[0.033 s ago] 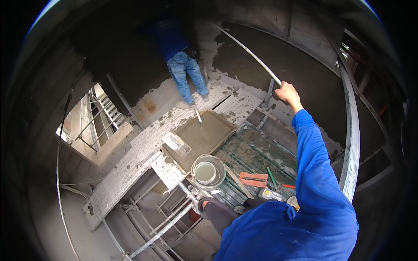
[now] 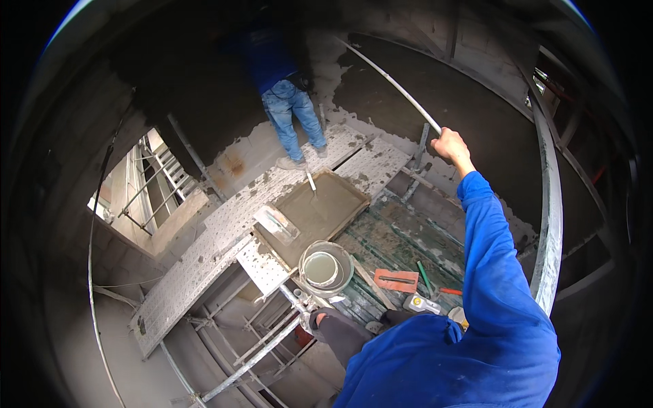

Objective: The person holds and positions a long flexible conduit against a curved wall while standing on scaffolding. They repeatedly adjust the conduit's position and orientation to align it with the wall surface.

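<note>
My right hand (image 2: 450, 146) is closed around the lower end of a long pale pole (image 2: 391, 80). The arm in its blue sleeve is stretched out, and the pole slants up and left in front of a wall with dark wet plaster (image 2: 422, 88). What the pole's far end meets is too dim to tell. My left hand is out of view. Below lie a mortar tray (image 2: 320, 211), a white-bladed trowel (image 2: 275, 226) on its near left part, and a bucket (image 2: 325, 270) of pale liquid. An orange plastering float (image 2: 396, 280) rests near my legs.
A co-worker in blue top and jeans (image 2: 289, 112) stands on perforated metal planks (image 2: 224, 221), facing the wall. Scaffold tubes (image 2: 255, 357) cross an open drop at lower left. A white jug (image 2: 422, 304) and a green-handled tool (image 2: 424, 279) lie on the green boards (image 2: 401, 228).
</note>
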The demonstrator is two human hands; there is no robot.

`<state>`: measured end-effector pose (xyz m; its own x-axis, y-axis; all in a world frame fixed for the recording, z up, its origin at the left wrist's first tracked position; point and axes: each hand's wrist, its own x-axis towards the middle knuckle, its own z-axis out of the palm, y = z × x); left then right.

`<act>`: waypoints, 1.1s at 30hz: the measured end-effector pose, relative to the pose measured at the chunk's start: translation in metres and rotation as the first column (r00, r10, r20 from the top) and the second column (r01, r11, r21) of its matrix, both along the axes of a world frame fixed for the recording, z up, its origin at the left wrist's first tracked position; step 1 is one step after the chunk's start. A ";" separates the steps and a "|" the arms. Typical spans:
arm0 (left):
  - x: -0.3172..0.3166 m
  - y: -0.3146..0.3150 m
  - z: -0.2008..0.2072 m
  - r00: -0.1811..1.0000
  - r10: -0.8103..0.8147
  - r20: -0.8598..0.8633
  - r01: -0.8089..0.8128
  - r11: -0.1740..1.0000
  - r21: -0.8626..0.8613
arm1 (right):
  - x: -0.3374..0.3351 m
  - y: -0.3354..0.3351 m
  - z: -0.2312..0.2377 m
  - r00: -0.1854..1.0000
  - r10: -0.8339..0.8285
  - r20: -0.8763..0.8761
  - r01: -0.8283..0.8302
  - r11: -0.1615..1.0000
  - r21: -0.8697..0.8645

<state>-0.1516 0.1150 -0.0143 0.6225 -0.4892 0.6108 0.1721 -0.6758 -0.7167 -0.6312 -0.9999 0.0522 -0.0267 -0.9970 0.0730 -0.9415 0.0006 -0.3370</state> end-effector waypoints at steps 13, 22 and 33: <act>-0.006 -0.027 0.013 0.986 -0.084 -0.141 0.066 0.989 -0.130 | 0.000 -0.013 -0.003 1.000 0.013 0.004 -0.013 0.998 -0.064; -0.017 -0.048 0.026 0.952 0.072 -0.296 -0.127 0.977 -0.173 | -0.004 -0.021 -0.008 0.999 0.035 -0.012 -0.036 0.997 -0.065; -0.017 -0.056 0.024 0.991 -0.039 -0.130 0.020 0.989 -0.146 | -0.005 -0.027 -0.012 0.998 0.047 -0.036 -0.050 0.996 -0.078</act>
<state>-0.1691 0.0588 0.0098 0.6892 -0.4216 0.5893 0.0605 -0.7770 -0.6266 -0.6363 -1.0270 0.0406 0.0250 -0.9881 0.1516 -0.9507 -0.0704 -0.3020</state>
